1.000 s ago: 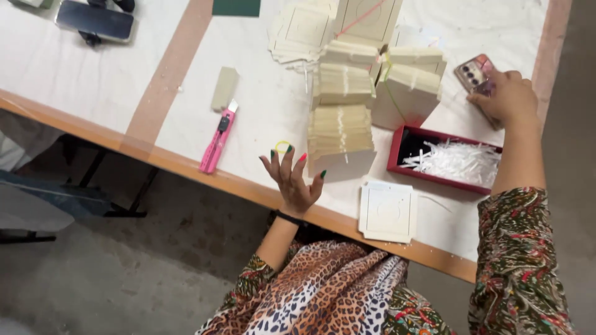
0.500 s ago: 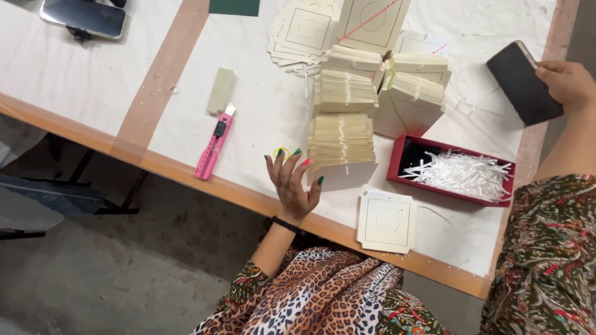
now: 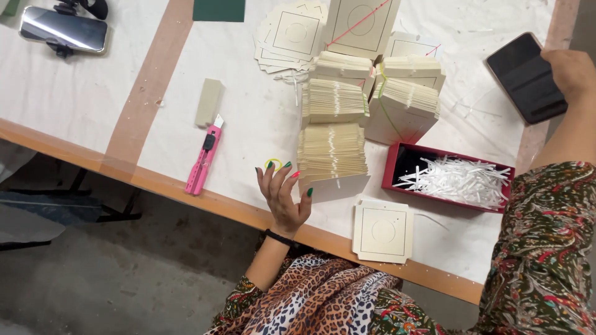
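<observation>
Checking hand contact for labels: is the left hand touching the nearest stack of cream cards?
Cannot tell. In the head view the left hand is raised beside the card stack; its fingertips overlap the stack's edge, showing neither clear gap nor contact.

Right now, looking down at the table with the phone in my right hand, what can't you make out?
Head view only:
- Dark phone screen: blank, nothing readable.
- Right hand: fingers hidden behind the phone.
- Red tray: its bottom hidden by white strips.
- Left hand: contact with the card stack unclear.
- Green sheet: cut off at the top.
</observation>
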